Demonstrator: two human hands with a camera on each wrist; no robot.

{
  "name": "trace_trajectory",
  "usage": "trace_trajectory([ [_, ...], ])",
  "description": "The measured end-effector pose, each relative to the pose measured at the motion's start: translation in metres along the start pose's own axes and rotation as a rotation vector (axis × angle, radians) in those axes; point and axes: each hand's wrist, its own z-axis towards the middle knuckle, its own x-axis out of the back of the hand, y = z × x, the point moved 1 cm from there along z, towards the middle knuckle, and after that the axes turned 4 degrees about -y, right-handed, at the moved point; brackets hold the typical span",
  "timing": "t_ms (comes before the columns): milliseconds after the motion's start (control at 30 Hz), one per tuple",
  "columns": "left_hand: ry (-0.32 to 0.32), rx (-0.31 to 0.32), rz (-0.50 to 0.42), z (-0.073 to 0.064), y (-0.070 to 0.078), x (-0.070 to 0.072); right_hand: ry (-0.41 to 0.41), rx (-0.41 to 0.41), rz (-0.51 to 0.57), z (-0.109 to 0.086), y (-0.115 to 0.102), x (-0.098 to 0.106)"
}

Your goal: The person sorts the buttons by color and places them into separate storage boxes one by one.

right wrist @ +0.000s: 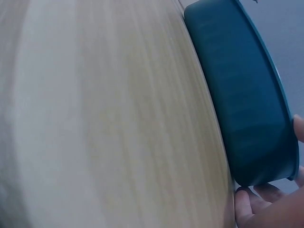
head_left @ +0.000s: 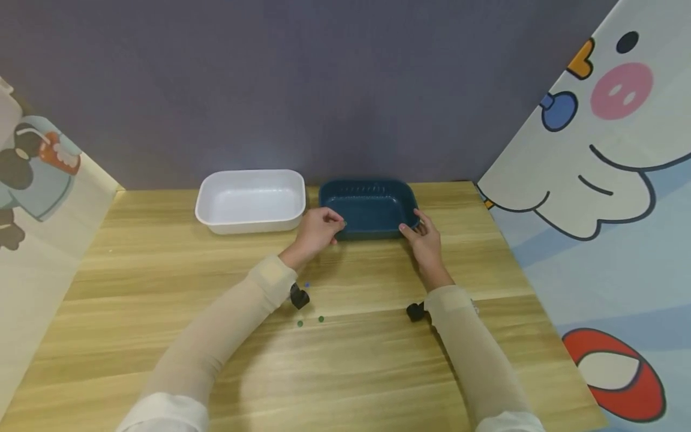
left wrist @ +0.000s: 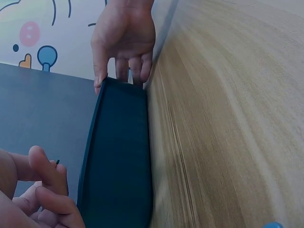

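On one table point(head_left: 367, 372) I count two far trays: a white tray point(head_left: 248, 204) left, a blue tray point(head_left: 372, 211) right. The right hand point(head_left: 426, 240) grips the blue tray's right end; the left hand point(head_left: 317, 229) pinches one small piece point(left wrist: 58, 162) by its near left corner. Nearer lie two green beads point(head_left: 321, 319) and one blue bead point(head_left: 307, 285).

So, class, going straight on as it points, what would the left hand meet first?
Probably the dark blue tray; the left hand is at its near left corner, though height is unclear.
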Motion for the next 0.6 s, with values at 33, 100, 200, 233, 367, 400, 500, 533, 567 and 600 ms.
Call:
trace_trajectory([
  [33,-0.001,-0.002,-0.001,-0.0002,0.0004,-0.0001,0.001,0.003,-0.002,-0.0016,-0.0021,-0.0006],
  [100,-0.003,0.000,0.001,-0.0005,0.0012,-0.0002,0.001,0.006,-0.001,-0.0028,-0.0034,-0.0011],
  [200,-0.005,0.006,-0.003,-0.0016,0.0027,0.0003,0.000,0.010,0.008,-0.0031,-0.0042,-0.0018],
  [233,-0.007,0.008,-0.003,-0.0019,0.0032,0.0004,0.001,0.010,0.012,-0.0029,-0.0041,-0.0017],
  [367,-0.014,0.012,-0.002,-0.0027,0.0037,0.0001,0.002,0.010,0.022,-0.0021,-0.0038,-0.0015],
  [400,-0.015,0.012,-0.001,-0.0028,0.0035,0.0000,0.001,0.008,0.021,-0.0020,-0.0038,-0.0014],
  [500,-0.015,0.009,-0.001,-0.0025,0.0031,-0.0001,0.000,0.007,0.017,-0.0015,-0.0033,-0.0011],
  [533,-0.015,0.007,-0.002,-0.0024,0.0030,-0.0001,0.000,0.007,0.016,-0.0015,-0.0031,-0.0011],
  [567,-0.015,0.006,-0.002,-0.0023,0.0029,-0.0001,0.000,0.007,0.015,-0.0016,-0.0029,-0.0010],
  [600,-0.014,0.004,-0.002,-0.0022,0.0029,-0.0001,0.000,0.008,0.015,-0.0018,-0.0028,-0.0011],
])
